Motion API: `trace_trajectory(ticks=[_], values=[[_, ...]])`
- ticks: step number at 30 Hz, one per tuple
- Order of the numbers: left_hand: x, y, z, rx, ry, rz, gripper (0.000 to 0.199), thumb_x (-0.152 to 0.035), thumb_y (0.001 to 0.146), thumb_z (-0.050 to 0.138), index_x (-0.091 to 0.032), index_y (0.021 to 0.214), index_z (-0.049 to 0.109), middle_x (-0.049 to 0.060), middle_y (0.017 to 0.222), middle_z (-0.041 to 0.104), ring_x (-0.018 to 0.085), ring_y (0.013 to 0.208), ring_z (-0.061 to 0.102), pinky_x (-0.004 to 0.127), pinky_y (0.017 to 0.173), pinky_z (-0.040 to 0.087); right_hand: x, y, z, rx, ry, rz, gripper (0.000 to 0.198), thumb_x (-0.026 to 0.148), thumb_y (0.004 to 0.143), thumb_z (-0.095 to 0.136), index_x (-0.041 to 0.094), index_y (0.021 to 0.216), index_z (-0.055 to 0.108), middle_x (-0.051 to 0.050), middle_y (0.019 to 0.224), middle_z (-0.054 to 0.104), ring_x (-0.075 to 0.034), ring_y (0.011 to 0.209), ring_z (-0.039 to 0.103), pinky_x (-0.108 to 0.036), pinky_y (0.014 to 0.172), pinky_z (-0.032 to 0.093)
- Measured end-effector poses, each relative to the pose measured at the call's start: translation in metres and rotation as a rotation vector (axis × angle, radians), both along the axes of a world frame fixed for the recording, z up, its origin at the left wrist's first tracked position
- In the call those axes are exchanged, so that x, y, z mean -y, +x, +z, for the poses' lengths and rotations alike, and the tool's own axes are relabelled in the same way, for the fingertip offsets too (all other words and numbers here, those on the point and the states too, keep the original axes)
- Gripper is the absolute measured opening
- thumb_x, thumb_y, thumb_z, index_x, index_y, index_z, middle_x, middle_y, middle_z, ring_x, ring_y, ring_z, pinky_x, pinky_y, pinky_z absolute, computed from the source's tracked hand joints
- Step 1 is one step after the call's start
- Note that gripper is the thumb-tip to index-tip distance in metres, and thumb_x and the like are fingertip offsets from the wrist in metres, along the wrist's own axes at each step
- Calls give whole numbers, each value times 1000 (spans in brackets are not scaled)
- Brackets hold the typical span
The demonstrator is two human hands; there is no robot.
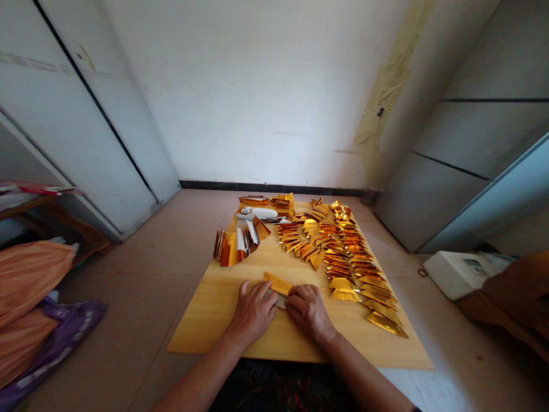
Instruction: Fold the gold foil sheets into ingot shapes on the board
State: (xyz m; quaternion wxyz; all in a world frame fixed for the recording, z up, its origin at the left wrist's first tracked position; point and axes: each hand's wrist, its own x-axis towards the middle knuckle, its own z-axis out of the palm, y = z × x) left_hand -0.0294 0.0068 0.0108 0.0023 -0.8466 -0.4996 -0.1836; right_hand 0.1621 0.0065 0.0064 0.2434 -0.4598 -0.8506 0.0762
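So the gold foil sheet sits right under and between the fingertips of both hands, lying slantwise on the wooden board, with a gold bit poking out just ahead of the fingers and a pale strip in the gap between them that I take to be its back side. My read is a fold's being made or pressed here, so the tip is: line the edges up first, pin one end with one hand, then run the other hand's fingertips along the crease in one firm, even pass. Foil like that probably shows every stray wrinkle, so don't scrub back and forth, and use the flat board for backing. As for pose, the left hand is palm down with its fingers a little apart over the sheet's left end; the right hand is more bunched, fingers curled close together at the other end. Can't tell whether either thumb is actually pinching the paper from below. Forearms come in from both sides in a V, which looks comfy for even pressure. Folded gold pieces are fanned out beyond the right fingers, and loose foil sheets stand ahead of the left fingertips, well apart from them.
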Motion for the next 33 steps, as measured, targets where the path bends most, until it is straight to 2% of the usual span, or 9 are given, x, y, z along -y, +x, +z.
trace_trajectory(ticks=[3,7,11,14,16,20,24,29,33], values=[[0,-2,-1,18,-9,-3,14,-17,80,53,-24,91,60,8,118,61,25,110,54,54,100,27,-1,-1,-2,8,-22,-49,12,23,89,56,23,82,65,-2,91,63,-17,88,51,-31,82,30],[-1,-1,-1,46,11,-7,32,-14,80,53,-25,109,56,8,114,63,24,109,55,55,103,26,-3,-3,-3,21,-32,-86,11,23,89,56,22,82,64,-2,89,62,-16,87,50,-30,81,29],[-1,1,0,1,39,-7,20,-16,83,52,-27,97,62,8,116,63,24,108,56,59,103,21,-3,-3,-4,20,-34,-85,11,22,88,54,21,80,61,-3,87,62,-17,86,50,-30,80,28],[0,2,-1,-15,52,-8,15,-18,85,51,-26,89,64,9,117,62,24,109,56,61,104,20,-4,-2,-6,15,-45,-87,7,19,87,54,20,88,61,-2,86,62,-16,85,50,-30,80,28],[1,1,-2,-12,52,-12,15,-19,86,51,-26,89,64,10,118,61,24,109,56,61,104,20,-6,-2,-7,26,-43,-75,9,18,86,55,21,91,62,-2,87,62,-16,86,49,-30,80,27],[1,-4,-4,18,50,-44,18,-20,85,51,-28,94,65,9,120,60,24,111,55,63,105,18,-12,1,-4,83,-51,-12,12,25,87,57,22,79,66,-1,88,62,-15,87,48,-30,80,25],[1,-8,-6,42,33,-55,23,-19,84,53,-30,100,65,8,124,58,25,113,53,62,106,17,-16,3,4,91,-93,27,12,30,87,59,24,81,68,0,89,62,-15,88,49,-30,80,25],[2,-8,-7,63,-10,-40,28,-16,83,53,-32,104,64,7,126,56,24,115,52,59,105,20,-21,-6,11,168,-169,-77,17,30,88,58,21,77,67,-1,84,62,-15,84,51,-29,76,26],[2,-8,-8,77,1,-63,28,-16,84,51,-30,104,63,4,117,60,23,115,52,58,108,17,-26,-12,11,187,-198,-111,16,31,87,58,22,78,68,-2,82,64,-15,82,53,-30,75,25]])
